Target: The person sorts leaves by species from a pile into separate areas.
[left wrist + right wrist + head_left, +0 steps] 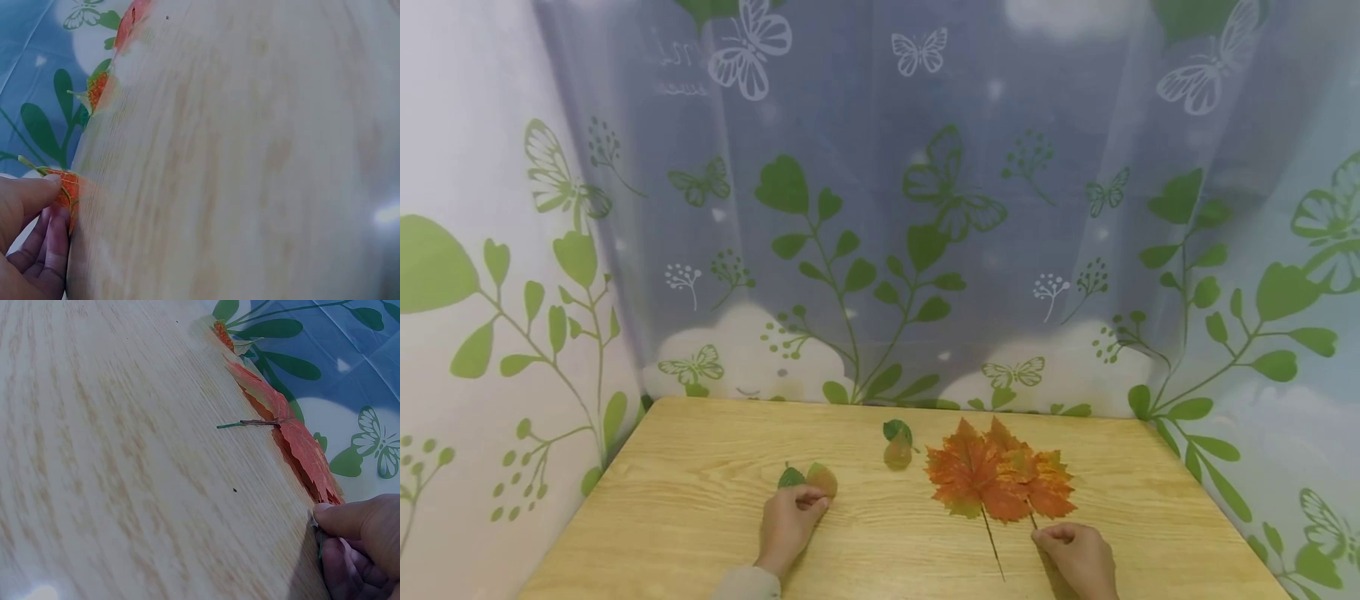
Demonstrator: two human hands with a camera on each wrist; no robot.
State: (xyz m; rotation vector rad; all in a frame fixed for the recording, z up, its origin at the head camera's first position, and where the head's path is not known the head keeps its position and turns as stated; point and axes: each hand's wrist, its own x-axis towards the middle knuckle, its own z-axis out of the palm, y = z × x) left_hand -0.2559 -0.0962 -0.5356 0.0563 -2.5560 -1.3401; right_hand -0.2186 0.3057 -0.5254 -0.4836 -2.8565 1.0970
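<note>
My left hand (786, 527) pinches a small orange-and-green artificial leaf (823, 477) between thumb and fingers at the left of the table. A dark green leaf (791, 477) lies beside it, partly hidden by the hand. In the left wrist view, the orange underside (69, 187) of the pinched leaf shows past the thumb. Two orange-red artificial maple leaves overlap on the right side; the left one (964, 468) has a bare stem (994, 546) pointing toward me. By its stem, the right maple leaf (1051, 485) is pinched in my right hand (1081, 557).
Another small pair, a green leaf (895, 430) over an orange one (897, 452), lies near the back middle of the wooden table (700, 450). Just behind the table's far edge hangs a curtain (865, 108) printed with butterflies and plants, which also encloses both sides.
</note>
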